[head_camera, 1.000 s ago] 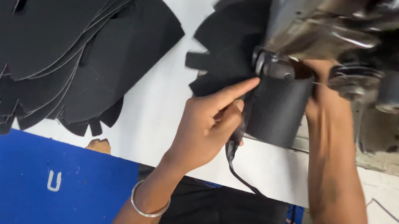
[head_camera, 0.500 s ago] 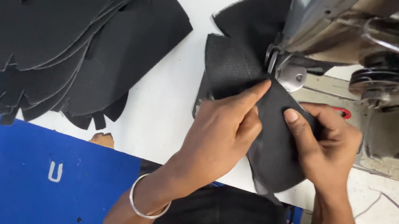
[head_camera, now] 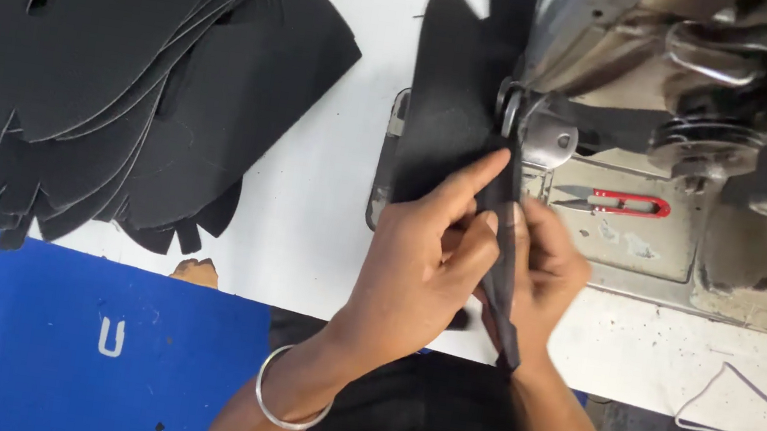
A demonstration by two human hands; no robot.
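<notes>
Two hands are working at one sewing machine (head_camera: 717, 122) on the white table (head_camera: 332, 228). The left hand (head_camera: 422, 261) is lying on the single black cut piece (head_camera: 454, 105) at the machine, index finger extended toward the presser foot (head_camera: 516, 129), remaining fingers curled and pinching the piece's folded edge. The right hand (head_camera: 541, 268) is sitting just right of that edge, fingers pressed together against it from the other side. The piece is running from the far table edge down past the needle area to the near table edge, between both hands. One silver bangle (head_camera: 277, 401) is circling the left wrist. One red-handled thread snip (head_camera: 611, 200) is resting on the machine bed, right of the hands. One stack of black cut pieces (head_camera: 125, 59) is lying far left, count within the stack indeterminable.
</notes>
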